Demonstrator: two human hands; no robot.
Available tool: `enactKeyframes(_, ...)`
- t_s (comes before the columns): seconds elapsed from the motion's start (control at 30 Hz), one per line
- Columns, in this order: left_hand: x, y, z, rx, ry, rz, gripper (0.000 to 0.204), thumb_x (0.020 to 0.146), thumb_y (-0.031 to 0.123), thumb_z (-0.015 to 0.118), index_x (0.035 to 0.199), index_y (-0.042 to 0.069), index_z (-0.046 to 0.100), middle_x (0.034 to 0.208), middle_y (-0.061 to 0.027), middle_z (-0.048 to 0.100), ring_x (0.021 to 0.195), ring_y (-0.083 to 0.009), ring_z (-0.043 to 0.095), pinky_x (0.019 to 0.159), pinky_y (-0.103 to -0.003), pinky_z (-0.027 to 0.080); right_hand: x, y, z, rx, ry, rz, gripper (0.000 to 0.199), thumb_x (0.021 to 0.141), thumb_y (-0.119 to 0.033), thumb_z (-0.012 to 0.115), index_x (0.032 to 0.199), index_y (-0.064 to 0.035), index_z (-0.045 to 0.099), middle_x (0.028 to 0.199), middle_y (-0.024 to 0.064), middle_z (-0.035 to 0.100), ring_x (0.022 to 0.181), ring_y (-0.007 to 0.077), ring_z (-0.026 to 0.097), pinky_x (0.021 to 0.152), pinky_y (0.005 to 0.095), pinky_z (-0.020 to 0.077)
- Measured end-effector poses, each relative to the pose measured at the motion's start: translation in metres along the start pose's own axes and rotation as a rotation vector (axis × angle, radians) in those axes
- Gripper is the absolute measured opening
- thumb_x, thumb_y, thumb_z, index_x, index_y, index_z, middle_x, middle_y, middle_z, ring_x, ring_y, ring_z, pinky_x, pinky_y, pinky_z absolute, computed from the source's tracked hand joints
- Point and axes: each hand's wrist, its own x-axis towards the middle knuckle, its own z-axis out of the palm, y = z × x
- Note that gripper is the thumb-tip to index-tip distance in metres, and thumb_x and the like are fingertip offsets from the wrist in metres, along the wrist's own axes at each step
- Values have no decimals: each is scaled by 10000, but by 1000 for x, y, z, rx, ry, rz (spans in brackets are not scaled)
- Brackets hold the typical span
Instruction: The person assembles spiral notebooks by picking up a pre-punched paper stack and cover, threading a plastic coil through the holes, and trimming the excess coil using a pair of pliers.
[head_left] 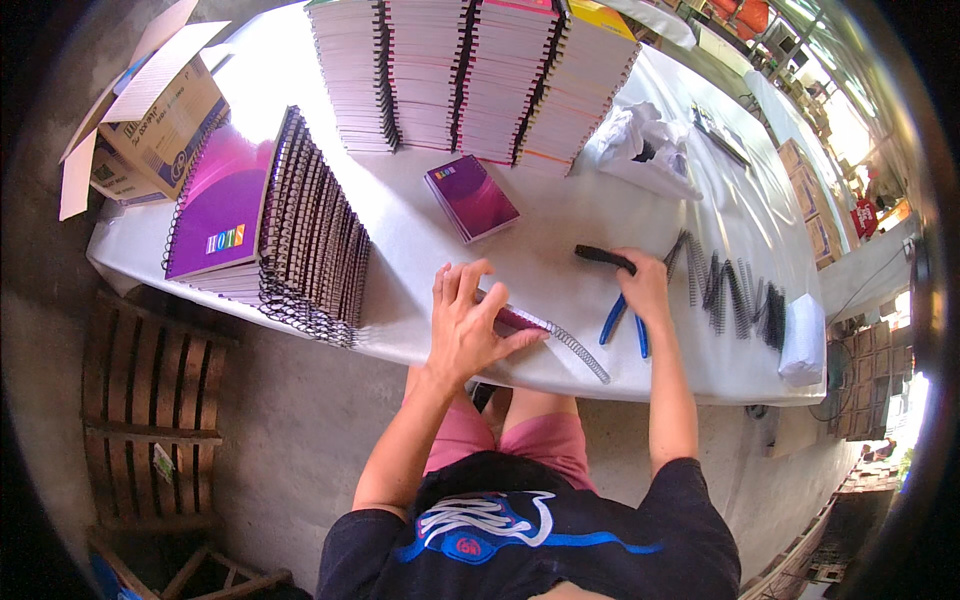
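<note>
At the near edge of the white-covered table (420, 240), the left hand (467, 325) is pressing flat, fingers spread, on a purple notebook with a silver wire spiral binding (560, 335), while the right hand (645, 285) is closing around blue-handled pliers (620, 300) beside loose black spiral coils (735, 295).

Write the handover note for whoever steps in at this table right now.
Left hand: flat on the notebook at the table's near edge, its spiral coil along the right side.
Right hand: resting on the blue-handled pliers, beside a black coil.
Done: bound notebooks stacked at left.
Left: loose black coils at right, tall unbound stacks at the far edge, one purple notebook mid-table.
</note>
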Motion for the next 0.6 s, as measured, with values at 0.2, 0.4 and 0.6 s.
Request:
enactKeyframes(0.2,-2,-6,1,-1,-19,-5,581,535,530,796,736,53,533,1106,-117,475,1067,-336,421,989,-530,305,-7,-70,-8,1120,-539,-258,205,682,51,651,871,-1,708,922,162,690,867,225,659,824,311,500)
enactKeyframes(0.4,-2,-8,0,-18,-73,-16,555,557,537,776,774,69,571,1118,-108,473,1089,-325,426,1014,-560,283,-7,-83,-1,1000,-626,-263,292,616,87,590,853,-12,727,848,134,693,811,209,654,767,292,503)
enactKeyframes(0.6,2,-9,4,-71,-44,-4,585,524,565,774,726,62,554,1147,-129,452,1109,-346,413,1003,-533,297,0,-87,-4,1064,-513,-279,323,591,73,600,860,-42,736,809,105,692,764,169,643,720,269,495)
